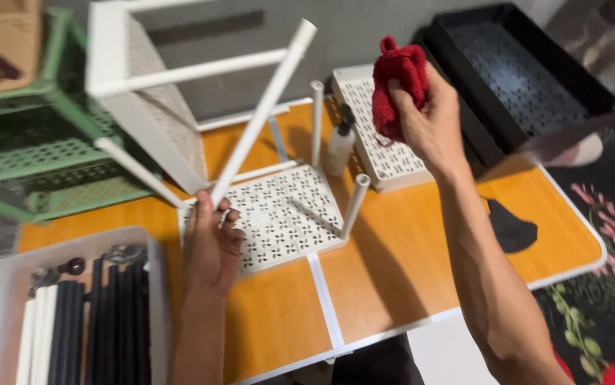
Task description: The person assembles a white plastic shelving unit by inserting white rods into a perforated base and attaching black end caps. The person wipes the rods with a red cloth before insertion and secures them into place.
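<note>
No packages, labels, signs or screens can be made out anywhere here.

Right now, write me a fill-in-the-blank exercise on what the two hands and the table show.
1. The right hand grips a bunched ____ cloth.
2. The left hand holds a white ____ of the perforated shelf rack.
3. The rack rests on an ____ table.
4. The bin at lower left holds black and white ____.

Missing words: red; pole; orange; tubes
</note>
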